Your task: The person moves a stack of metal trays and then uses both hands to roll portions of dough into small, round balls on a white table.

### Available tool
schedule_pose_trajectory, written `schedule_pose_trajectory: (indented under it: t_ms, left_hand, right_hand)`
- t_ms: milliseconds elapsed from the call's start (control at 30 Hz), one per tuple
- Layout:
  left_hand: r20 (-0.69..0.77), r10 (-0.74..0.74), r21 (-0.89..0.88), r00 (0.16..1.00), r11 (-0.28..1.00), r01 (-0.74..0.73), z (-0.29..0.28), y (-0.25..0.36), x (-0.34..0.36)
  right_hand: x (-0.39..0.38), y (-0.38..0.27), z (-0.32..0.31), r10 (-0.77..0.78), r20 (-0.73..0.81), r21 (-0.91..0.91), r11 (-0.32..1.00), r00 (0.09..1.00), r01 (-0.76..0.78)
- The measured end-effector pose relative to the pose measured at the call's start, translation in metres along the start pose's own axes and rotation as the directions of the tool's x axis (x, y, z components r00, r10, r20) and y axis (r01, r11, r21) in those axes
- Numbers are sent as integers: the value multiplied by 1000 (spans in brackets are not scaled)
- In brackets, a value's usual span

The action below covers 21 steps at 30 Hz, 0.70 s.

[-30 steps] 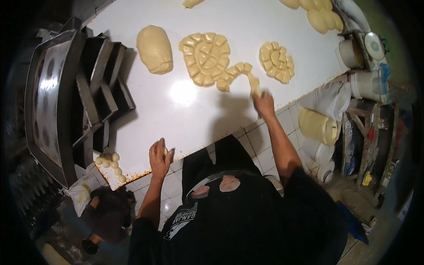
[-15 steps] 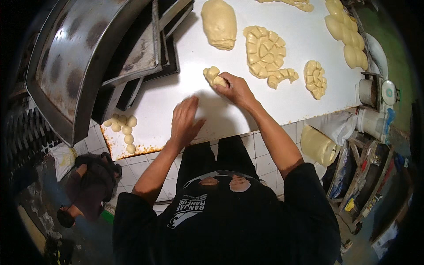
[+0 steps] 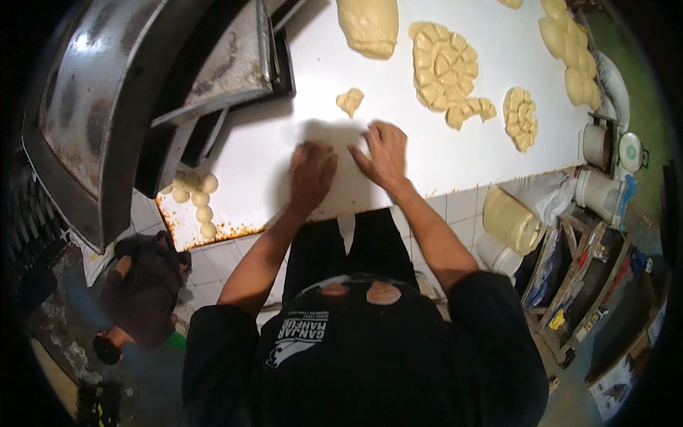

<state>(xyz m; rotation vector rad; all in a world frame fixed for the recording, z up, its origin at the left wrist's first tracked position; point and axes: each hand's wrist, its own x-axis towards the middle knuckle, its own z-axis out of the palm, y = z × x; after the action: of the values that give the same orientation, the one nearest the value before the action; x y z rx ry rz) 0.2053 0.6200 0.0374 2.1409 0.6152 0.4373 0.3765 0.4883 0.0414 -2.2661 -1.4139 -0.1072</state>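
My left hand (image 3: 313, 173) is cupped low over the white table, fingers bent down. To its right, my right hand (image 3: 385, 155) is curled in the same way, with the thumb apart from the bent fingers. Whatever lies under either palm is hidden. A small torn piece of dough (image 3: 349, 102) rests on the table just beyond the hands, touched by neither. Farther right are a large group of cut dough pieces (image 3: 445, 65) and a smaller cut round of dough (image 3: 520, 119). A big smooth dough lump (image 3: 368, 27) lies at the far side.
Stacked metal trays (image 3: 224, 60) cover the table's left side. Several small dough balls (image 3: 203, 213) sit at the rusty near-left corner. Larger dough loaves (image 3: 571, 57) line the far right. A yellowish container (image 3: 511, 220) stands beside the table; another person (image 3: 146, 288) is at lower left.
My right hand has let go of the torn dough piece, which now lies on the table, and has drawn back nearer me. My left hand has moved slightly right and curled. The view has shifted.
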Motion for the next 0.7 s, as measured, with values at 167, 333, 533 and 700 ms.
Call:
schedule_pose_trajectory:
  t_ms: [167, 333, 533, 700]
  left_hand:
    - [466, 269, 347, 843, 821, -454, -39, -71, -90]
    - [-9, 135, 476, 991, 872, -115, 13, -33, 11]
    - [266, -114, 224, 957, 973, 54, -27, -50, -61]
    - [-248, 11, 452, 969, 886, 106, 34, -23, -8]
  right_hand:
    - [-65, -21, -8, 50, 486, 257, 946, 873, -197]
    - [19, 9, 15, -27, 8, 159, 987, 1000, 25]
    - [-27, 34, -20, -25, 789, 249, 927, 614, -281]
    - [1, 3, 25, 44, 47, 165, 985, 998, -51]
